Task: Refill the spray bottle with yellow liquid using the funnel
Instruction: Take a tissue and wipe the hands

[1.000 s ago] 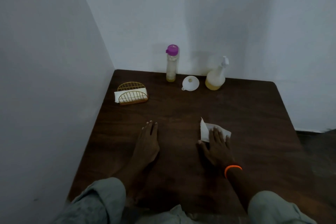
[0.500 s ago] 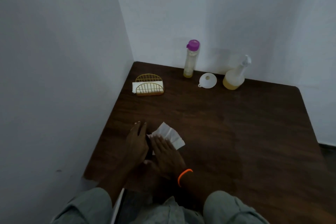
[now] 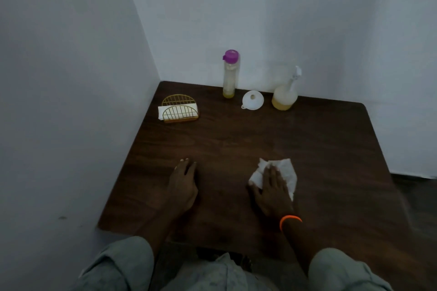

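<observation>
- Both hands lie palm-down on the table (image 3: 331,149), near its front edge.
- Left hand (image 3: 183,184): flat, fingers together and straight, nothing under it or in it, resting on bare wood.
- Right hand (image 3: 272,190): flat, fingers spread a little, pressing a crumpled tissue (image 3: 287,171) onto the wood; tissue sticks out ahead of and to the right of the fingers. Not a pinch, just a flat press.
- Orange band (image 3: 290,221) on the right wrist.
- Key relation: spray bottle (image 3: 285,95) stands well ahead of the hands, at the table's far edge by the wall, roughly straight ahead of the right hand and slightly to its right. Right hand is clearly nearer; left would have to cross over.
- Bottle is upright, long axis vertical, nozzle on top, yellow liquid low in the bulb.
- Funnel (image 3: 252,99) lies just left of the bottle, wide mouth up, close but apart from it; ahead, between the two hands' lines and nearer the right.
- Tall bottle (image 3: 229,73) with purple cap stands just left of the funnel, upright, cap on, a little yellow at the bottom; roughly midway ahead of both hands.
- Napkin holder (image 3: 179,110) sits ahead of the left hand, slightly left, well apart from the bottles.
- Judgement: wiping in hand, no task item touched; any reach for the bottle goes forward from the right hand, which must drop the tissue first.
</observation>
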Demonstrator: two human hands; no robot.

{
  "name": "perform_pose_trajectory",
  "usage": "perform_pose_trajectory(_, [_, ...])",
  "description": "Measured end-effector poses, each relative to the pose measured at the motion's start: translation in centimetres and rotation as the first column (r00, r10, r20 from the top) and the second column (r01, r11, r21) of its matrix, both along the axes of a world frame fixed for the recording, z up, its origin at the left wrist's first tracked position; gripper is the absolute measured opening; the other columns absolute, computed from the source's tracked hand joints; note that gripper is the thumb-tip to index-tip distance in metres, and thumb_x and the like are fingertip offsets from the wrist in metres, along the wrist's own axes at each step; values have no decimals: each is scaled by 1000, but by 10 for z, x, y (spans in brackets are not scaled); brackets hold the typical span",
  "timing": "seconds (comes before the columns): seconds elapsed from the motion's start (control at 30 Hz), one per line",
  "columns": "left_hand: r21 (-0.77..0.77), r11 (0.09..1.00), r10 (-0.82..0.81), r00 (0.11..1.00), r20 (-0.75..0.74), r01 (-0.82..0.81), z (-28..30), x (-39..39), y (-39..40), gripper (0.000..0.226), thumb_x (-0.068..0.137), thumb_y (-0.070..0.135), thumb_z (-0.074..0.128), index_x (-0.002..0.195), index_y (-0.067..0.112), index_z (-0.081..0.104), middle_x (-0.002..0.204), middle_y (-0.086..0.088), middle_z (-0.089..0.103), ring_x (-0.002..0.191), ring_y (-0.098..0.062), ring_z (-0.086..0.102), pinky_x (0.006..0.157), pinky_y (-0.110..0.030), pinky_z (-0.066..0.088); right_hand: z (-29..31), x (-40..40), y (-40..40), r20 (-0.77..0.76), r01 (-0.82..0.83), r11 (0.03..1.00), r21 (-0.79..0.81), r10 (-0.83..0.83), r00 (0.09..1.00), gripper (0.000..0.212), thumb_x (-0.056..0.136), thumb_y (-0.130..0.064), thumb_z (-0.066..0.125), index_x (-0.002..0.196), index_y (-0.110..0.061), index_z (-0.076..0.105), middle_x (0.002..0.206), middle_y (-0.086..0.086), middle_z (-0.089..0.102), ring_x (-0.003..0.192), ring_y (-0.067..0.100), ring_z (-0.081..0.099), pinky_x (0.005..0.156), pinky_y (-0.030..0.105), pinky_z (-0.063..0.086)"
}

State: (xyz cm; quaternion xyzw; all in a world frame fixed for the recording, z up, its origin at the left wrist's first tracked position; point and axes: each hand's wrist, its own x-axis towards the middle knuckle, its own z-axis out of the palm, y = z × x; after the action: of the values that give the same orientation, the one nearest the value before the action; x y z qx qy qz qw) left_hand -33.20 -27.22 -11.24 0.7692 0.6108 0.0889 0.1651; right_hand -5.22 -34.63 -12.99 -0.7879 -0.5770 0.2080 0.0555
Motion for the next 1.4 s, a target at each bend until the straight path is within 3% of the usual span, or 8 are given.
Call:
perform_pose_trajectory(0.2, [9,1000,28,1000,-7,-28,5,7,-22,57,88,7,59,145,6,49,153,-17,43,145,-33,35,117,-46,34,5,11,-22,-13,109,992,-68,-110,994,100,88,-79,16,156,-11,-10,165,11,-14,153,25,-8,125,47,3])
perform_pose_trajectory(0.47, [9,997,74,996,-44,-74,-2,-26,-68,61,74,10,49,131,-7,59,137,-26,57,129,-43,53,106,-54,46,2,-95,-23,-43,-238,970,41,240,970,102,88,-78,25,157,-7,3,165,13,-4,154,27,-4,124,47,-1])
perform_pose_trajectory(0.67, [12,996,89,993,-81,-88,-14,-53,-88,65,79,27,43,127,-13,59,130,-33,59,120,-48,59,99,-58,50,-5,-176,-45,-83,-698,710,92,704,705,86,92,-64,25,155,-6,22,163,18,16,152,33,12,119,57,18])
perform_pose_trajectory(0.77, [8,991,134,990,-32,-134,-10,-55,-96,66,82,28,35,131,-11,56,134,-33,56,124,-48,55,99,-58,50,-11,-182,-57,-34,-767,636,85,771,636,86,93,-69,14,156,-10,19,164,15,17,153,29,12,121,54,14])
perform_pose_trajectory(0.93, [8,994,105,994,14,-105,-14,-41,-95,62,75,2,69,134,-9,55,137,-34,53,125,-49,53,100,-59,49,-10,-136,-60,12,-649,752,116,652,758,85,94,-69,28,157,-12,17,165,10,13,153,25,9,123,51,13])
perform_pose_trajectory(1.13, [-3,1000,6,996,-89,-6,-13,-8,-86,63,77,19,54,139,5,56,143,-23,52,132,-38,50,109,-51,44,-9,-43,-83,5,-248,967,54,248,969,89,93,-72,19,158,-16,-5,164,5,-11,153,20,-10,125,45,3])
perform_pose_trajectory(1.23, [-21,1000,-24,997,-73,22,-6,13,-80,62,76,5,64,138,3,56,143,-24,52,134,-40,48,111,-51,42,-8,-3,-106,4,-30,999,39,30,1000,91,92,-73,16,157,-14,-10,164,5,-14,152,21,-13,125,44,-4])
perform_pose_trajectory(1.4, [-46,990,-133,991,-34,131,-6,18,-70,64,81,8,56,144,1,48,150,-26,43,141,-42,38,112,-49,41,-7,4,-137,-15,189,982,0,-189,982,98,88,-78,14,156,-14,-14,164,9,-17,152,24,-15,124,45,-7])
